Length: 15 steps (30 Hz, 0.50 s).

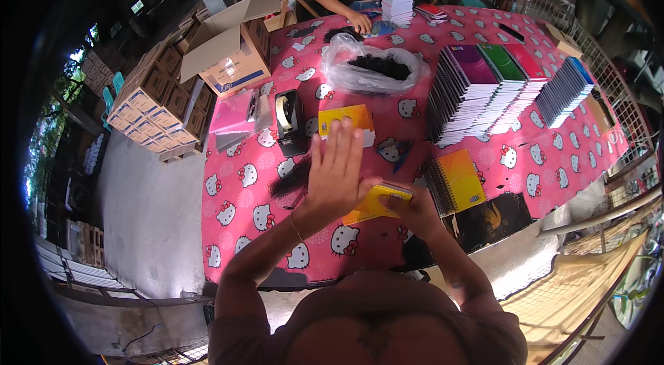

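My right hand (416, 211) grips a small yellow notebook (370, 206) by its right end, thumb on the cover. My left hand (333, 175) is raised over the notebook's left end with its fingers stretched out flat; whether its palm touches the cover cannot be seen. Just past the left fingertips lies a yellow-orange notebook (342, 116), partly covered by that hand. To the right of my right hand is a yellow spiral notebook (458, 178) with black coil binding. Loose black coils (289, 182) lie beside my left wrist.
A tape dispenser (289, 119) and pink plastic-wrapped sheets (234, 115) lie left. Beyond sits a clear bag of black coils (377, 66). Tall stacks of spiral notebooks (477, 92) stand right. An open carton (235, 61) is at far left. Across the table, a person handles small notebooks (398, 2).
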Tool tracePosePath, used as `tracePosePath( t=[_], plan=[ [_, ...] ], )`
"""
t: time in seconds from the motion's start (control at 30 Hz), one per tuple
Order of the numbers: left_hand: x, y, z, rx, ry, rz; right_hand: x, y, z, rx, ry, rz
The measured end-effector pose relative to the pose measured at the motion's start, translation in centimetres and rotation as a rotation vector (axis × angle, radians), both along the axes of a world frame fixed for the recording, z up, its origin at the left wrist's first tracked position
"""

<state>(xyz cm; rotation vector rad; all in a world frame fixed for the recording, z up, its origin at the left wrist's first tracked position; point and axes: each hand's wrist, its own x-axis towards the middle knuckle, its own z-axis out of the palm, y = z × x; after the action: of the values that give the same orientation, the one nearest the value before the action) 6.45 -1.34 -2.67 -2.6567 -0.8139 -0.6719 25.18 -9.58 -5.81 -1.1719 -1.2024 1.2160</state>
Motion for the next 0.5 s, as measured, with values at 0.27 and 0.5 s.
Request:
tracePosePath(
  t=[0.27,0.5],
  plan=[
    [1.3,-0.5,0.3,0.024,-0.017,-0.071,-0.2,-0.7,0.8,-0.008,-0.213,-0.121],
    [1.7,-2.3,-1.3,-0.065,-0.018,-0.243,0.0,-1.2,-0.1,0.176,-0.258,-0.148]
  ],
)
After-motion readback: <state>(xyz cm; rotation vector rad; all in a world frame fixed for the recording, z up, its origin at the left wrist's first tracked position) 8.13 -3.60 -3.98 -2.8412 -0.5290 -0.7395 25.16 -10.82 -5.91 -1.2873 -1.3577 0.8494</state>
